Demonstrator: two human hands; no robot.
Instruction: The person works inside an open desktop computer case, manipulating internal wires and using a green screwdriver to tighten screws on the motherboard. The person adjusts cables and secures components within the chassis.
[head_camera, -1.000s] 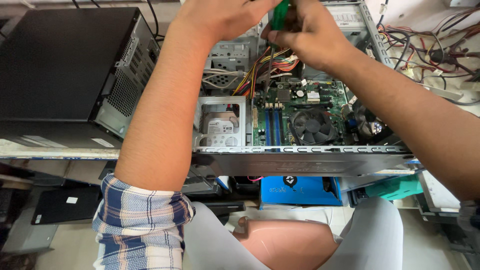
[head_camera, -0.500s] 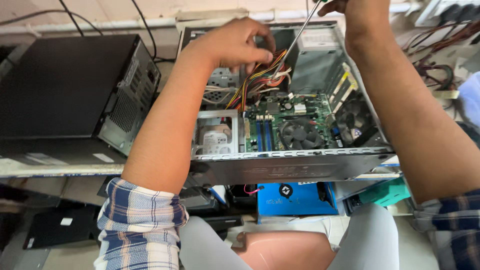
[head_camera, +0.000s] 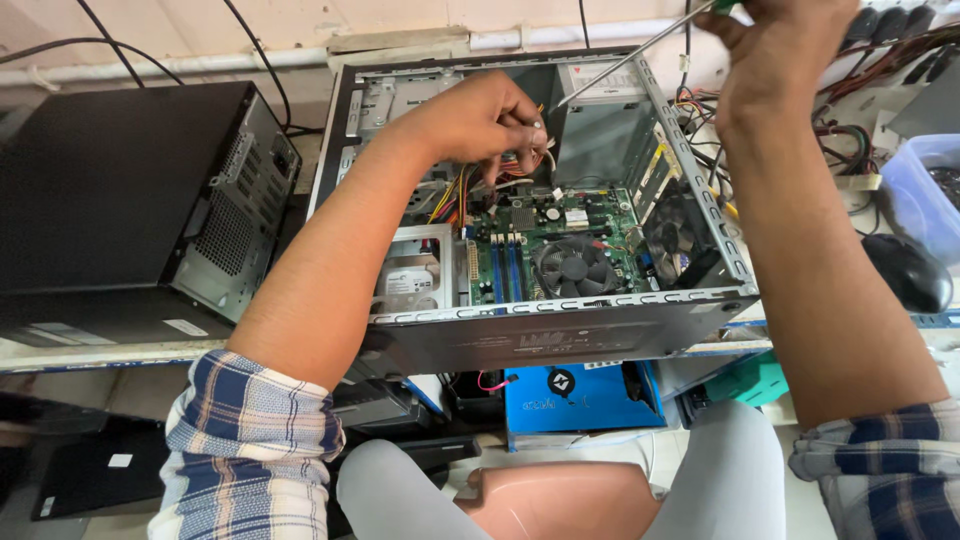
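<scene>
Our right hand has lifted the screwdriver clear — fist wrapped on its handle — while left fingers pinch the coloured cables inside the open computer case.

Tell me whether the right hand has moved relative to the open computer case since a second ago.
Yes. The right hand with its screwdriver has pulled out of the open computer case, up past its top right corner.
</scene>
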